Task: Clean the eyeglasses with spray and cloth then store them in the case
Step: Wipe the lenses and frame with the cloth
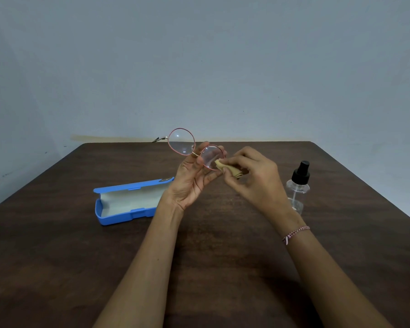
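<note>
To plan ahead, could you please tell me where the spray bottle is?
Head view: the spray bottle stands upright on the table, right of the right hand.

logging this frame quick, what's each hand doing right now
Left hand: holds the eyeglasses near the bridge.
Right hand: pinches the cloth against one lens.

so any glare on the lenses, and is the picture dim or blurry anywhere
Head view: one small white glint on the upper lens of the eyeglasses; light is dim and flat, with faint soft shadows on the table; no evident motion blur.
</note>
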`<state>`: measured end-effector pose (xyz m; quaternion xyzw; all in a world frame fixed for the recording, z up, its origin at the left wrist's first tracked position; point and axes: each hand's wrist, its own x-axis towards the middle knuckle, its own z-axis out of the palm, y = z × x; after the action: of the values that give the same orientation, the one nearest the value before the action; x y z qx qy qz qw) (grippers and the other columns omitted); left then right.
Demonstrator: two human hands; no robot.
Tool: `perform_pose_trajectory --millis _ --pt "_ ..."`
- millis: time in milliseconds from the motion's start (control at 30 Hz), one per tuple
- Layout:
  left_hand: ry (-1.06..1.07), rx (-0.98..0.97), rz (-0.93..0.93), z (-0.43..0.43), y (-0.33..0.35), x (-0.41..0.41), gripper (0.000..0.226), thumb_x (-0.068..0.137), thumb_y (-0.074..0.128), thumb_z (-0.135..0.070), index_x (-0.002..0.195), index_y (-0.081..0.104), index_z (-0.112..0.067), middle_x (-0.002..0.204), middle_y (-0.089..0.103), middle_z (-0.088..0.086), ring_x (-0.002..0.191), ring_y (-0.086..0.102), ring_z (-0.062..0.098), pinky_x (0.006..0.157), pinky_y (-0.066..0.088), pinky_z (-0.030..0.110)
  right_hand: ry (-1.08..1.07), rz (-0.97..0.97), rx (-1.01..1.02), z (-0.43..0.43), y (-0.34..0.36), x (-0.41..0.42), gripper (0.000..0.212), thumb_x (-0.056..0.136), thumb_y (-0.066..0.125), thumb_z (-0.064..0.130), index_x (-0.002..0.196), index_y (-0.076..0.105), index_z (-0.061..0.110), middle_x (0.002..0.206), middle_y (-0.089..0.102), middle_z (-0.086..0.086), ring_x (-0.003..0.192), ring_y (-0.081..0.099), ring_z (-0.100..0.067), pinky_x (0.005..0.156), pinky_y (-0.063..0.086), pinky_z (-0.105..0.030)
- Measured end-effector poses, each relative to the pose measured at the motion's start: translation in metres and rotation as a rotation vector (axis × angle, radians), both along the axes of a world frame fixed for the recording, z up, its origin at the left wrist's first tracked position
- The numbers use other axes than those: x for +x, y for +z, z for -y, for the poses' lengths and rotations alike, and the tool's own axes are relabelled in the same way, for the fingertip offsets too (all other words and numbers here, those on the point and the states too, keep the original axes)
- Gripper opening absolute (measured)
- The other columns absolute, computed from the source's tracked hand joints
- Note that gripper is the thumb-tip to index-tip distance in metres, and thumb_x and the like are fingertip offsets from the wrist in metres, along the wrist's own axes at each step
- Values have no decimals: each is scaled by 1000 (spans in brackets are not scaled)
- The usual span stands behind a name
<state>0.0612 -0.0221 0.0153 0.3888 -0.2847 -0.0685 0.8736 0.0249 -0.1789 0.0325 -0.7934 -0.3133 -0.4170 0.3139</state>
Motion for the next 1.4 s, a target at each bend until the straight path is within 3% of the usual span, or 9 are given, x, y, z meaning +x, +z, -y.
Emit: perform_pose_trajectory --millis 167,433,567,767,967,1100,1333,1400 --pt "-48 40 -33 3 -3 -1 46 50 91 -33 92 75 -26 98 73 1 90 70 15 68 57 26 5 88 -42 -6 0 -3 21 83 69 6 104 70 6 91 59 -7 89 56 -15 81 47 -18" --pt "-33 22 -27 4 -4 0 45 52 90 -32 94 74 -25 106 71 5 95 69 17 70 57 28 -25 54 38 -3 -1 -1 17 80 70 5 97 71 5 85 59 -5 82 58 -16 72 51 -23" --pt "-48 20 -36 2 -4 0 44 53 89 -31 94 75 -26 102 73 4 90 70 15 66 57 23 46 64 -38 -7 -2 -3 18 81 69 4 99 71 4 90 59 -8 89 60 -23 79 52 -31" --pt "-85 50 -44 8 -4 -2 45 48 92 -31 90 76 -25 95 73 -3 85 69 10 69 58 29 -68 103 32 -7 -2 -4 22 84 67 4 105 70 5 93 58 -7 91 54 -15 81 47 -18" --pt "-35 2 -8 6 0 -4 42 55 88 -32 94 75 -27 104 72 2 94 69 14 72 57 29 -93 80 74 -4 -2 -1 17 82 69 6 99 70 3 86 59 -6 81 58 -17 71 52 -27" --pt "17 -36 14 3 1 -3 38 61 84 -36 97 72 -30 109 70 6 112 62 20 74 57 27 -41 19 58 -3 -4 0 17 82 69 8 98 71 5 84 59 -4 76 57 -12 68 51 -22" --pt "0 -39 -47 1 0 -3 43 54 89 -33 94 74 -26 106 72 7 98 68 18 64 58 24 64 63 -47 -12 -5 -3 18 82 69 4 99 71 4 90 61 -8 88 58 -17 89 49 -24" --pt "0 -50 -42 1 1 -2 42 56 88 -33 94 74 -26 106 71 7 99 68 19 65 58 25 76 56 -66 -9 -4 -3 18 81 69 5 98 71 6 90 61 -8 87 58 -18 87 49 -23"
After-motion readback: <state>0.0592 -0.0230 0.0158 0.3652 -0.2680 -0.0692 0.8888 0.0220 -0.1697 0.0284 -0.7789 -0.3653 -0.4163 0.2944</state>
